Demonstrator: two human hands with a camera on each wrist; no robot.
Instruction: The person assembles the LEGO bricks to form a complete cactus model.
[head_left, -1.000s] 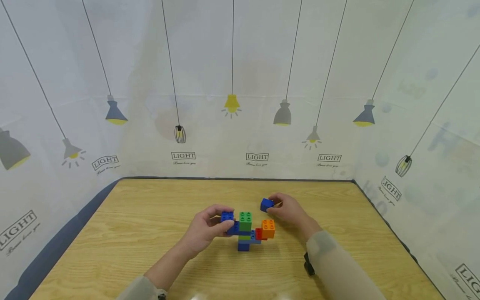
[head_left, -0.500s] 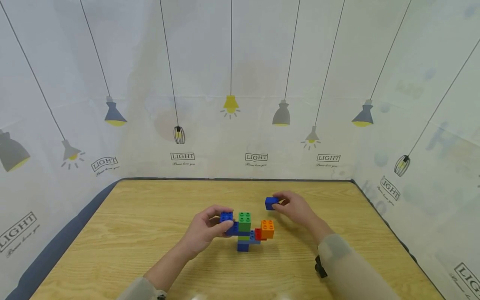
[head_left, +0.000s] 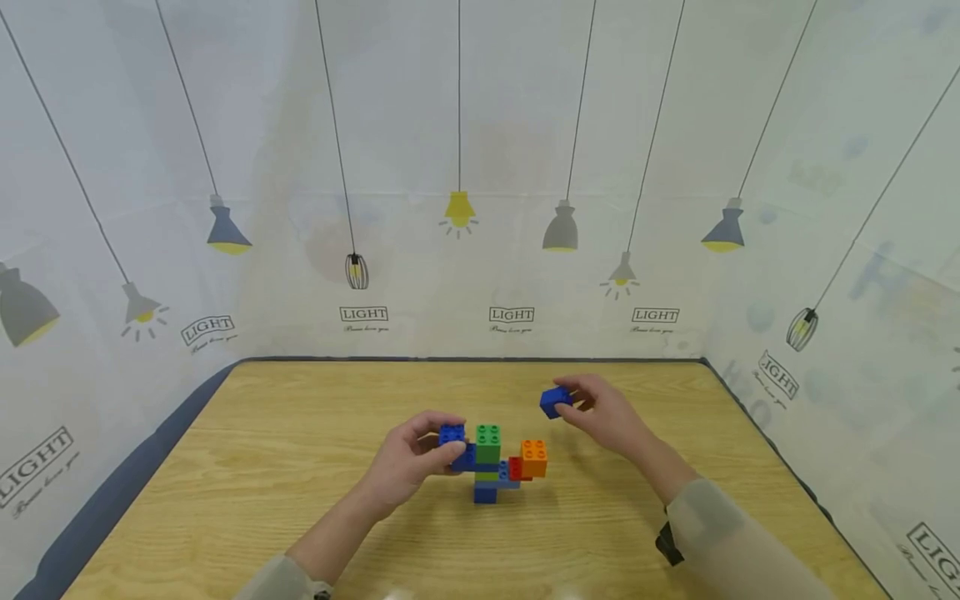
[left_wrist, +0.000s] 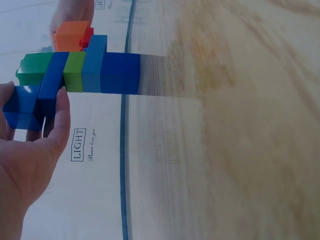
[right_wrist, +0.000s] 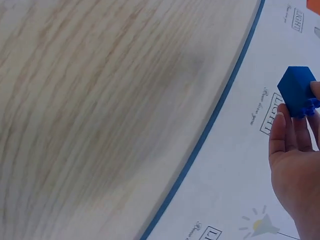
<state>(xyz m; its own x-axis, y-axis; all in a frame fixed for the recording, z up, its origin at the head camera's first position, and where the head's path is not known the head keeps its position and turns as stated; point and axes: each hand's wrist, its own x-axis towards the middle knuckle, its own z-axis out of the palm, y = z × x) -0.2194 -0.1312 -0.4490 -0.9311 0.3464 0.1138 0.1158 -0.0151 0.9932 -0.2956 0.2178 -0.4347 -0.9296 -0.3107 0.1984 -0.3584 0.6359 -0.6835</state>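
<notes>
A small structure of toy building bricks stands on the table. Its base is a blue brick (head_left: pixel 485 495), with light blue and lime layers above and a green brick (head_left: pixel 488 444) on top. An orange brick (head_left: pixel 534 458) sits over a red one on the right arm. My left hand (head_left: pixel 408 462) grips the left arm's end, thumb and fingers around the blue brick (left_wrist: pixel 22 106) there. Off to the right and farther back, my right hand (head_left: pixel 603 412) pinches a separate blue brick (head_left: pixel 553 403) by its studded end. In the right wrist view that loose brick (right_wrist: pixel 297 90) tilts, studs toward the palm.
The wooden table (head_left: pixel 300 400) has a dark edge strip along its back. Close behind and at both sides hangs a pale cloth (head_left: pixel 420 275) printed with lamps. A black wrist strap (head_left: pixel 667 544) shows at the right sleeve.
My right hand has drawn rightward and slightly up with the loose blue brick, which now tilts more. The left hand and the structure have stayed in place.
</notes>
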